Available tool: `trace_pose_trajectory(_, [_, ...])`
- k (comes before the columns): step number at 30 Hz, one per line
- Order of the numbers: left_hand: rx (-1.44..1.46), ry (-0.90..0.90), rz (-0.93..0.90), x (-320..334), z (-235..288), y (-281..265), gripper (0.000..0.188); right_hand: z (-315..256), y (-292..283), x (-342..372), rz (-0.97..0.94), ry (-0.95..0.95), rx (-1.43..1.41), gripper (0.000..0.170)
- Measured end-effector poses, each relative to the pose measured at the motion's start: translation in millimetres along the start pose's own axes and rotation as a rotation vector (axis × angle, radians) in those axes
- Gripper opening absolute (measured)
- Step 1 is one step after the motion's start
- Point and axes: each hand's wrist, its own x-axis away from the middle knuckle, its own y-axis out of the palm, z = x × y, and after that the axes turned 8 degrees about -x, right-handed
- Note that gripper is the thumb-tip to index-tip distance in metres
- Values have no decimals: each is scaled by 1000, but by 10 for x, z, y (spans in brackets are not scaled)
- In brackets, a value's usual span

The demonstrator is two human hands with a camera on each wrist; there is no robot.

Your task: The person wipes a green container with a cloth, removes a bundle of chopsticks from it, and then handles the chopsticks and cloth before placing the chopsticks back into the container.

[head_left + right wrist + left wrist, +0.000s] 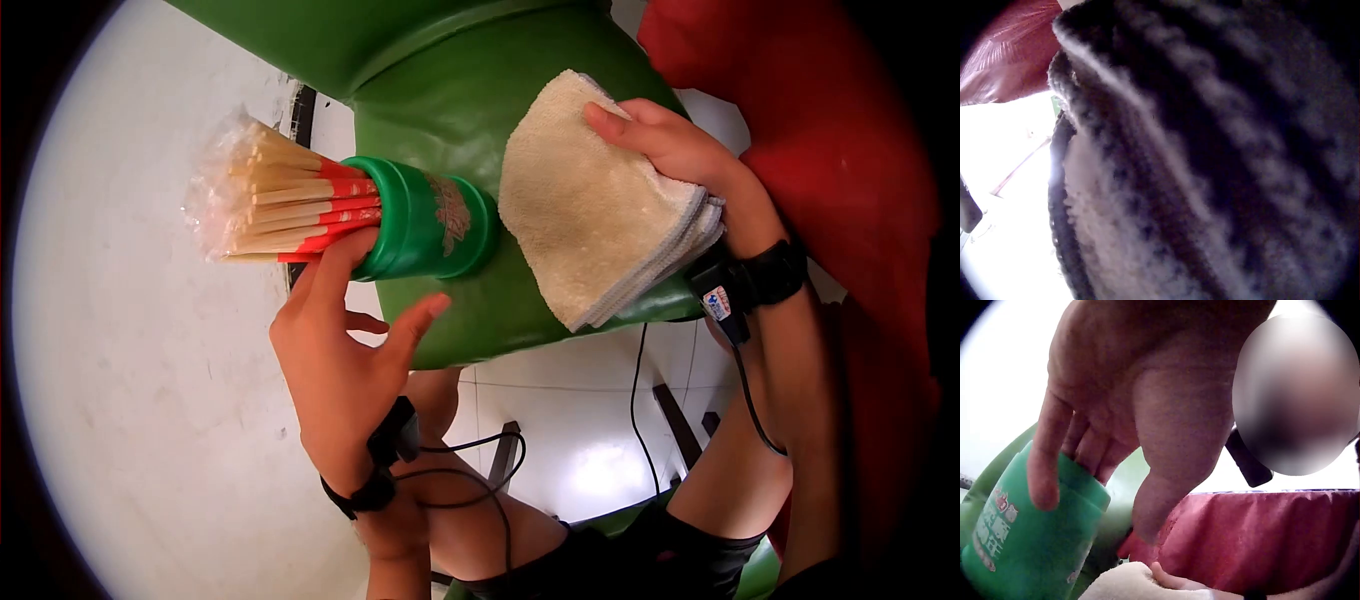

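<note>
At far left, a pale, marked surface (130, 320). Next, a crumpled clear plastic wrap (210, 190) covers the outer ends of a bundle of chopsticks (275, 200). Their red bands carry pale print, too small to read.

The left hand (335, 345) is at the mouth of the green cup (405, 215); its thumb stands apart from the other fingers, free of the cup. In the left wrist view one finger lies along the cup's outer wall while others pass behind the rim, their tips hidden. A black wrist device (393, 430) is strapped to this arm.

The cup, holding the chopsticks, is on the green seat (440, 110), mouth to the left in the head view; whether it stands or lies cannot be confirmed. Its side bears a stylised emblem (450, 213) in pale and reddish print; the left wrist view shows large pale characters, not legible.

Right of the cup, apart from it, is a folded beige cloth (590, 200) with pale stitched edging. The right hand (675, 145) clamps it, thumb on top, other fingers hidden beneath. The right wrist unit carries a white sticker (717, 302) with red and blue print, unreadable. At far right, a red covering (820, 150).
</note>
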Motion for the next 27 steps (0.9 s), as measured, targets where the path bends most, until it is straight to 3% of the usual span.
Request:
trace_pose_trajectory(9, [-147,-60,-25,-107,143,17,45,0,-53,5,-50,24,-31,57])
trace_pose_trajectory(16, [-269,65,14,-129,126,119,42,25,-85,26,-78,74,-9,56])
trace_pose_trajectory(22, [-149,29,51,-107,40,172,39,-128,-63,71,3,107,251,43])
trace_pose_trajectory(25, [54,-100,42,-68,-47,101,36,-230,-16,106,96,-113,13,40])
trace_pose_trajectory(27, [266,-249,9,-25,-121,37,34,-175,182,48,426,-511,349,38])
